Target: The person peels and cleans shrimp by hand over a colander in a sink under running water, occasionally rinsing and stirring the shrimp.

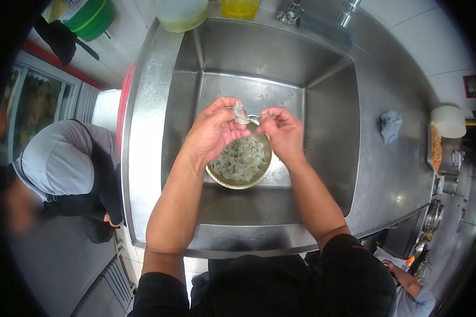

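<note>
left hand (210, 129) observed gripping a pale shrimp (240, 113) above the bowl (238, 185) in the sink (330, 132); right hand (284, 132) just beside it, fingertips pinched together, contents undeterminable; advisable, in my judgement: a light, steady pinch, both hands low over the bowl.

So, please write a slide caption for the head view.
The left hand holds one shrimp near a bowl of shrimps in a metal sink, the right hand close by.
</note>
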A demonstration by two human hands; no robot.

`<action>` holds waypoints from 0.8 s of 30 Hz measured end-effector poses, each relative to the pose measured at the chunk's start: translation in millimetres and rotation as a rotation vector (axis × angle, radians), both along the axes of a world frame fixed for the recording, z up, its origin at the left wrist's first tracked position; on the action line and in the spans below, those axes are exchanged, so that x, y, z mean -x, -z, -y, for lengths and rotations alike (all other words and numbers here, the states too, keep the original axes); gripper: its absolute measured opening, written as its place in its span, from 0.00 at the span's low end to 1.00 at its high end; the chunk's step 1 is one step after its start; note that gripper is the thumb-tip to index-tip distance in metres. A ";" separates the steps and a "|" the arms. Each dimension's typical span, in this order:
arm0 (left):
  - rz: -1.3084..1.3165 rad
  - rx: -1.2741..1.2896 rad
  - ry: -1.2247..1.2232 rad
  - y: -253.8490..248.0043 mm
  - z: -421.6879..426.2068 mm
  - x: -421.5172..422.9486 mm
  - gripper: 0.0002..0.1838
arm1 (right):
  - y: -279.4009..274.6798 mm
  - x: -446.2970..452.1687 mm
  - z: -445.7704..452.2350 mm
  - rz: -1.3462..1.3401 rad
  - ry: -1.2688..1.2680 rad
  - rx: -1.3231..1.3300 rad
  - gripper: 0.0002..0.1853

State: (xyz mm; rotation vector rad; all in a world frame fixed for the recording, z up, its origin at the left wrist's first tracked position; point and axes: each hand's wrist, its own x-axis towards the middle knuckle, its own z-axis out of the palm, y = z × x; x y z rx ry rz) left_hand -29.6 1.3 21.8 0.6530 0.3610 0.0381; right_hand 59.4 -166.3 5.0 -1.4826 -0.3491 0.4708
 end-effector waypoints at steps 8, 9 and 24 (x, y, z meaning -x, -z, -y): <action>0.034 -0.052 -0.063 -0.3 -3.5 -0.7 0.12 | -24.6 -61.0 22.7 0.216 0.227 0.070 0.07; 0.028 -0.083 -0.073 -1.2 -2.2 -1.6 0.12 | -20.9 -70.2 25.8 0.240 0.230 0.128 0.09; -0.082 -0.513 -0.059 -4.4 5.8 -3.4 0.16 | 107.9 -88.8 52.8 0.084 -0.274 0.635 0.23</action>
